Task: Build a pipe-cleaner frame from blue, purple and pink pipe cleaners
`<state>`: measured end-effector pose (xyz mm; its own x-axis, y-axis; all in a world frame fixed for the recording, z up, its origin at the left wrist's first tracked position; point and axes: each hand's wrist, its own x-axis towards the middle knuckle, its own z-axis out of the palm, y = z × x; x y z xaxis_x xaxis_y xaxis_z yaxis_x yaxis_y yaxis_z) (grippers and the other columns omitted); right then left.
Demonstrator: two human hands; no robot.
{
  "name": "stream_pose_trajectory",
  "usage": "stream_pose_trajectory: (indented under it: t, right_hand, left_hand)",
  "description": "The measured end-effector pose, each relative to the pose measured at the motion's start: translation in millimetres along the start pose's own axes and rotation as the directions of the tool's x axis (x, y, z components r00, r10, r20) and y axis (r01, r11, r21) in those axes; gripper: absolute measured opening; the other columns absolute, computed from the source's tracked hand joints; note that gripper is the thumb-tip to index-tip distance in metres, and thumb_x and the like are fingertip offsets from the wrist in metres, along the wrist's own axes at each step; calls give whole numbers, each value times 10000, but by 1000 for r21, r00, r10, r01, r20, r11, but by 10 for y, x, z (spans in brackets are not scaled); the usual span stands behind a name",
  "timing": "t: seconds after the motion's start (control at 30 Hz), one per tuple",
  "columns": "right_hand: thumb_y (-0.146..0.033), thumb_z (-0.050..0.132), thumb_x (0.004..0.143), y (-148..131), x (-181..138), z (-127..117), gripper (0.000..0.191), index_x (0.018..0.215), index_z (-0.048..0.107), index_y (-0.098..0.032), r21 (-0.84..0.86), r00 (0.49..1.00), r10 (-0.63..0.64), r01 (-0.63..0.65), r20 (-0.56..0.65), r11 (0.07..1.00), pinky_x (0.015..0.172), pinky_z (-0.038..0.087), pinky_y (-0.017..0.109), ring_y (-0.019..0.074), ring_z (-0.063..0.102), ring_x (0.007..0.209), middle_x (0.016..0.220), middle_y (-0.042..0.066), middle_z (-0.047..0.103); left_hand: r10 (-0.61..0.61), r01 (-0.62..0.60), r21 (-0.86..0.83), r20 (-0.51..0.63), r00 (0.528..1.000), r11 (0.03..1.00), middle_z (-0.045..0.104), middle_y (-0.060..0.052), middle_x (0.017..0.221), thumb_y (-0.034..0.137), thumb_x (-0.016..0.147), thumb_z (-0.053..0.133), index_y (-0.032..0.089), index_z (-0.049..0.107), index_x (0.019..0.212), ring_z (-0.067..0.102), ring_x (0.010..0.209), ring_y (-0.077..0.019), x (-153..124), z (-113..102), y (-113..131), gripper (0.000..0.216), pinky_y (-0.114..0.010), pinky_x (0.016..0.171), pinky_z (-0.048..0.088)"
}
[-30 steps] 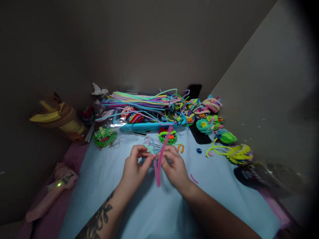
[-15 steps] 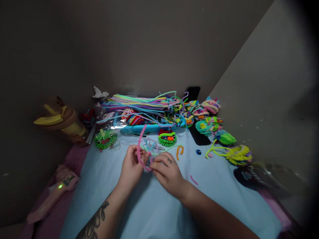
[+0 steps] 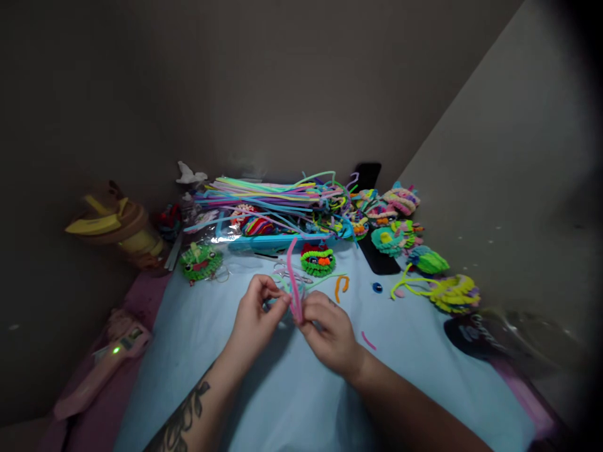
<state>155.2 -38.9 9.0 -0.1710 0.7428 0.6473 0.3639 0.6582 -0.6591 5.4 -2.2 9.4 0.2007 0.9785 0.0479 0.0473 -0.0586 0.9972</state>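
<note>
Over the light blue cloth (image 3: pixel 292 395), my left hand (image 3: pixel 254 323) and my right hand (image 3: pixel 330 329) meet at their fingertips. Both pinch a pink pipe cleaner (image 3: pixel 293 279) whose free end sticks up and away from me. Pale blue and green pipe cleaner pieces (image 3: pixel 282 276) lie just beyond the fingers. A green and orange fuzzy figure (image 3: pixel 318 260) sits right behind them.
A blue tray (image 3: pixel 282 242) heaped with long coloured pipe cleaners (image 3: pixel 264 194) stands at the back. Several finished fuzzy figures (image 3: pixel 400 232) lie at the right, a green one (image 3: pixel 200 262) at the left. A pink glue gun (image 3: pixel 101 370) lies at the left edge, a brown and yellow container (image 3: pixel 115 229) behind it.
The pink pipe cleaner hung down between my hands, then curved left as a loop, and now its end points up. Both hands stayed close together at the same spot.
</note>
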Motion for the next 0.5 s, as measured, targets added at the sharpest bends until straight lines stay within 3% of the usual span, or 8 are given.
stream_pose_trajectory:
  t: [0.13,0.27,0.4,0.5]
  right_hand:
    - [-126,607,800,20,24,-26,136,707,561,-214,120,962,241,-226,-126,967,665,416,264,135,519,722,730,-10,533]
    - [-187,624,798,137,12,-1,129,685,564,-204,314,866,461,-390,-193,865,648,379,247,124,475,694,714,-26,492]
    - [-248,639,793,259,-21,67,137,705,542,-206,523,746,639,-475,-186,707,615,348,233,112,422,641,678,-45,461]
    - [-270,643,794,288,-21,83,144,719,539,-204,557,722,671,-492,-169,669,619,337,231,112,406,644,684,-45,453]
  left_hand:
    - [91,-106,191,85,992,976,529,39,751,222,811,567,212,414,838,533,702,-111,-30,-11,11,156,-221,637,391]
    - [57,-107,208,232,971,972,523,40,755,225,838,532,218,395,837,513,670,-107,-84,5,52,138,-213,590,369]
    - [48,-94,182,241,969,979,531,40,764,243,839,547,220,400,853,517,682,-109,-112,20,57,149,-214,607,376]
    - [49,-82,155,208,977,984,551,37,767,257,837,560,220,408,874,529,698,-112,-91,17,29,161,-215,621,382]
